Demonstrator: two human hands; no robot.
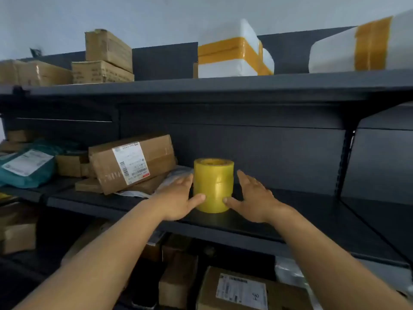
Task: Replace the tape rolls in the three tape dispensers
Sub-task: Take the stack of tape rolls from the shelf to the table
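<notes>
My left hand (178, 199) and right hand (252, 198), fingers spread wide, flanked the upright stack of yellow tape rolls (213, 185) on the shelf (301, 220), thumbs touching its base.

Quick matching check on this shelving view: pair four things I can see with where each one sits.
1. yellow tape stack
2. white parcels with tan tape
3. teal mailer bag
4. labelled cardboard box

A. top shelf
B. middle shelf, far left
C. between left hand and right hand
D. tilted, left of the tape

Pairs: 1-C, 2-A, 3-B, 4-D
</notes>
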